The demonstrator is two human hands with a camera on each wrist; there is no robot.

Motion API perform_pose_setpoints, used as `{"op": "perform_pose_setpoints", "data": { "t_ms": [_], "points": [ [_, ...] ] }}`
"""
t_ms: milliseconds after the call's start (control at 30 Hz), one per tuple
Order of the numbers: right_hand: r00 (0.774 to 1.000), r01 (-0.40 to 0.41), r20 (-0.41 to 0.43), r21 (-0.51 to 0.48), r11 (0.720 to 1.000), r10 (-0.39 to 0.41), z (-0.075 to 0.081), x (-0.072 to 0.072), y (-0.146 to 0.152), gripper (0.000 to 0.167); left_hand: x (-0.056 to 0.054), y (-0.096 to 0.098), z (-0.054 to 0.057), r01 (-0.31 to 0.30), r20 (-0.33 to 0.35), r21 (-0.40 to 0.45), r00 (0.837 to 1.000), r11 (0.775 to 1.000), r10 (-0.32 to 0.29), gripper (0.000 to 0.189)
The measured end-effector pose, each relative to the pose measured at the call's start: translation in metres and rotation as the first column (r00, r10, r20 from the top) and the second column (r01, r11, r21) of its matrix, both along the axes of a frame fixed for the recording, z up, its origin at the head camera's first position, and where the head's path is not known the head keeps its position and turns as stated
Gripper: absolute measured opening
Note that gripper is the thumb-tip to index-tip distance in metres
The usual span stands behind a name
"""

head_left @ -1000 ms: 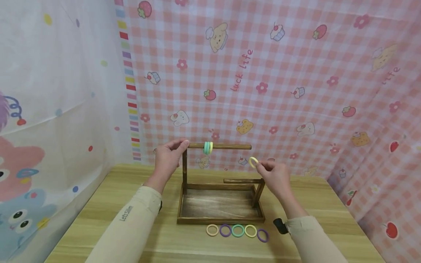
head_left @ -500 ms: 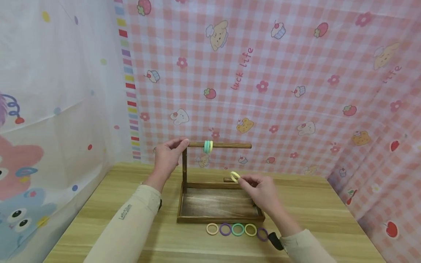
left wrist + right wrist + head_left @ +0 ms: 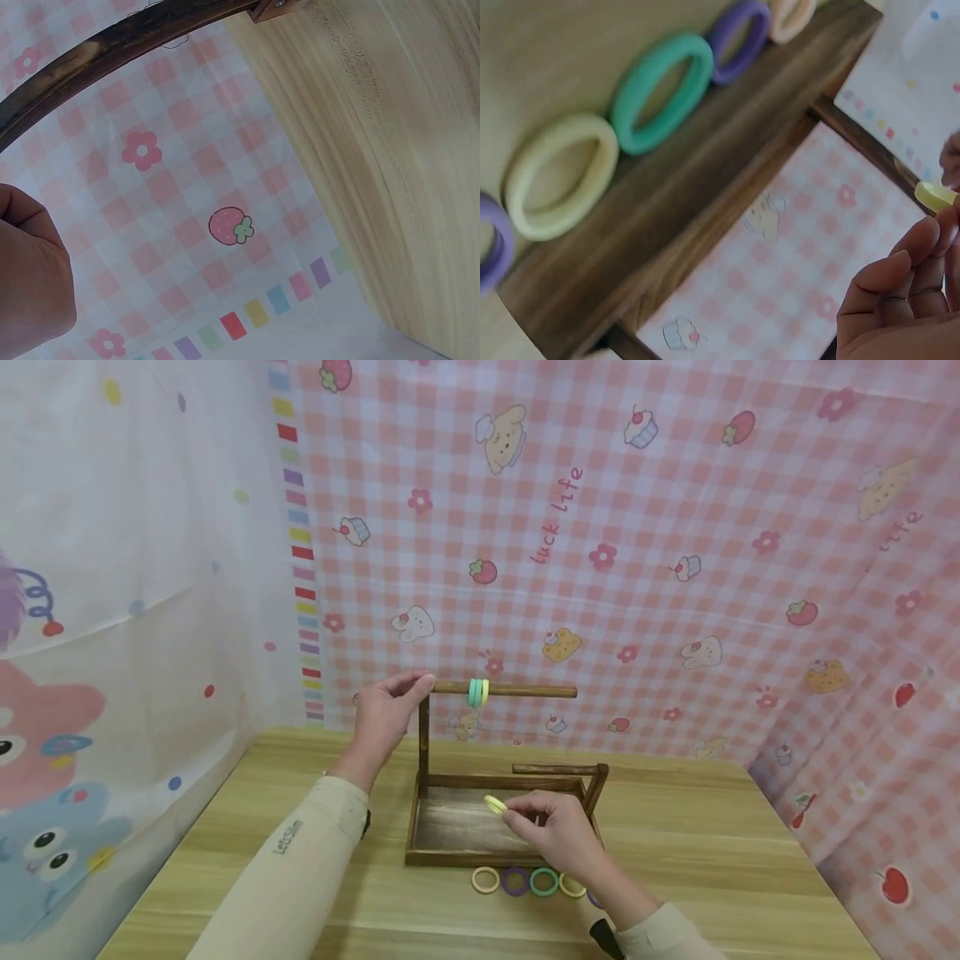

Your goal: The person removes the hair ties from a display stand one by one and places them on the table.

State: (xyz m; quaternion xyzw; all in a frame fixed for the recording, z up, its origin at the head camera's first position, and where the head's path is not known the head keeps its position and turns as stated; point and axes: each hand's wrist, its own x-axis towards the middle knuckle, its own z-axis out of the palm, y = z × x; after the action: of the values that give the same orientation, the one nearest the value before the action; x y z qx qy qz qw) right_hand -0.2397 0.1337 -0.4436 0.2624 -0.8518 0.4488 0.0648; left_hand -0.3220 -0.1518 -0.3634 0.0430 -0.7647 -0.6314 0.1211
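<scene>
My left hand (image 3: 386, 714) grips the top left corner of a dark wooden rack (image 3: 423, 747), where its tall post meets the upper bar (image 3: 532, 691). Two green hair ties (image 3: 474, 693) and a yellow one hang on that bar, not far from the hand. Between thumb and fingers of my right hand (image 3: 558, 831), another yellow hair tie (image 3: 495, 804) is pinched, held over the rack's tray base (image 3: 442, 859). It shows as a pale yellow edge at the fingertips in the right wrist view. The left wrist view catches part of the left hand (image 3: 34, 277) beside the curved-looking post (image 3: 90, 56).
Along the tray's front lie an orange hair tie (image 3: 485, 880), a purple one (image 3: 515, 882), a green one (image 3: 543, 882), a yellow one (image 3: 562, 176) and another purple one, partly hidden by my right arm. A lower bar (image 3: 555, 769) juts leftward from the short right post.
My right hand has carried the yellow hair tie left and down, from above the short right post past the lower bar to over the tray. My left hand keeps its grip on the rack.
</scene>
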Motion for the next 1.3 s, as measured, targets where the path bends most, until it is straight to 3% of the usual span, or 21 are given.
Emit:
{"op": "perform_pose_setpoints", "data": {
  "t_ms": [200,433,633,967,1300],
  "points": [
    [0.994,-0.107,0.043,0.052,0.993,0.105,-0.019,0.005,-0.008,0.013,-0.001,0.001,0.0,0.004,-0.002,0.005,1.0,1.0,-0.004,0.042],
    [0.961,-0.199,0.201,0.031,0.979,0.189,-0.036,0.012,-0.019,0.019,-0.001,0.0,0.0,0.003,-0.007,0.0,1.0,1.0,-0.003,0.044],
    [0.964,-0.22,0.182,0.143,0.965,0.193,-0.044,0.019,-0.03,0.01,0.0,0.0,0.001,0.004,-0.01,0.005,1.0,1.0,-0.004,0.043],
    [0.972,-0.219,0.148,0.297,0.929,0.181,-0.05,0.026,-0.042,0.006,0.002,0.0,0.001,0.006,-0.014,0.01,1.0,1.0,-0.006,0.043],
    [0.994,-0.101,0.077,0.462,0.881,0.073,-0.051,0.027,-0.053,0.009,0.002,0.0,0.0,0.004,-0.015,-0.017,1.0,1.0,-0.004,0.046]
  ]
}}
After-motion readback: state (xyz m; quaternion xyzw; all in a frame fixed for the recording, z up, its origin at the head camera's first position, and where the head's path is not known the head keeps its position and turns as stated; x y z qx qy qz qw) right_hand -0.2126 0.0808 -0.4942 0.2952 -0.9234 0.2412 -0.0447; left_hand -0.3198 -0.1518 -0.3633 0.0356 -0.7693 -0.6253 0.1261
